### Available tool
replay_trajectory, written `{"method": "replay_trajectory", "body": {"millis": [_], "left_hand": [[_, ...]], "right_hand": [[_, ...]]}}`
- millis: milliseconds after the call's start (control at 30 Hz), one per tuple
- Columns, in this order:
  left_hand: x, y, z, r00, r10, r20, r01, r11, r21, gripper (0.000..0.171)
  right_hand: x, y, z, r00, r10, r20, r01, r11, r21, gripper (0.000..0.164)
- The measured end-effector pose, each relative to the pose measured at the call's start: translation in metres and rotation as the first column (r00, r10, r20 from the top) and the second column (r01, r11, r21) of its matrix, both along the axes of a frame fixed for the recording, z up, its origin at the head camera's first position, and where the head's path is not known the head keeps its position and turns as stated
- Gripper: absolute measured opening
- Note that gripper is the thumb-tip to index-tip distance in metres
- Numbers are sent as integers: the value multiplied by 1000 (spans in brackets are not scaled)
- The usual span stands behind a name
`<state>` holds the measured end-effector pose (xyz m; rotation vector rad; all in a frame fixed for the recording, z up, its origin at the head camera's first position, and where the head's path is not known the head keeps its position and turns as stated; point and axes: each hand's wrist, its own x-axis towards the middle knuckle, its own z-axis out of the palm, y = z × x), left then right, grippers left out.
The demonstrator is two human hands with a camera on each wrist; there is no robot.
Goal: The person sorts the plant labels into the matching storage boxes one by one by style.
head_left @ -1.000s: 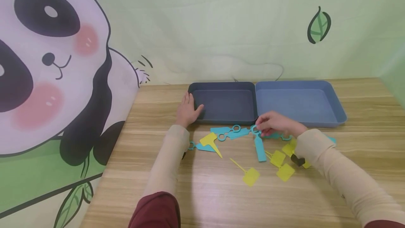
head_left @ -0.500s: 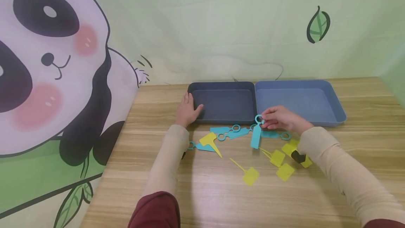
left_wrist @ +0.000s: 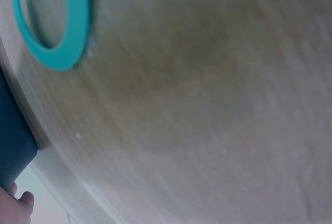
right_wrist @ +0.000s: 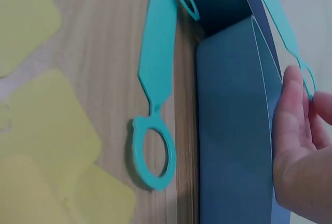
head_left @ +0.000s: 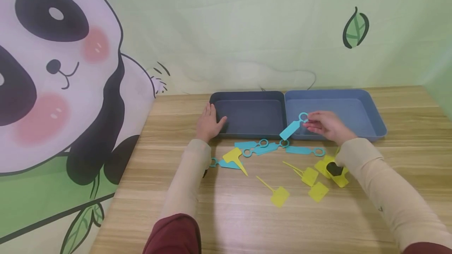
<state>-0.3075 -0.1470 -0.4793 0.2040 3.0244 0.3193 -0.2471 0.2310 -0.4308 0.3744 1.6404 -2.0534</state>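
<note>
My right hand (head_left: pixel 326 124) pinches the ring of a turquoise ring tag (head_left: pixel 290 129) over the front of the light blue tray (head_left: pixel 332 109). The tag's flat blade points left and down. In the right wrist view the fingers hold the tag (right_wrist: pixel 275 14) above the tray wall (right_wrist: pixel 233 125). My left hand (head_left: pixel 209 124) rests on the left rim of the dark navy tray (head_left: pixel 250 115), fingers straight and thumb over the edge. Several more turquoise ring tags (head_left: pixel 300 150) lie on the table in front of the trays.
A yellow T-shaped plant label (head_left: pixel 233 155) overlaps a turquoise tag at the left. Several yellow square tags with thin stems (head_left: pixel 280 196) lie nearer me, some grouped by my right forearm. The two trays stand side by side against the patterned backdrop (head_left: pixel 226 30).
My right hand has lifted the turquoise tag from in front of the trays and carried it right and back, over the light blue tray. The left hand has stayed in place.
</note>
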Motion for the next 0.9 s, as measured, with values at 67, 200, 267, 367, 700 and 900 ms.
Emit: {"method": "replay_trajectory", "body": {"millis": [67,200,267,367,700,900], "left_hand": [[0,0,-1,1000,4,0,-4,1000,-2,79],[0,0,-1,1000,8,9,-8,1000,7,79],[0,0,0,1000,9,13,-9,1000,7,79],[0,0,0,1000,10,14,-10,1000,7,79],[-1,-1,-2,1000,11,5,-11,1000,5,79],[-1,-1,-2,1000,8,3,-8,1000,8,78]], "right_hand": [[-1,5,0,998,-62,21,63,997,-54,14],[-1,15,1,985,-162,68,170,975,-146,9],[-1,20,0,979,-190,78,201,966,-163,7],[-2,26,-1,975,-206,78,217,960,-177,7],[-2,42,-5,959,-269,88,280,949,-142,8],[-2,44,-5,959,-276,64,281,956,-82,11]]}}
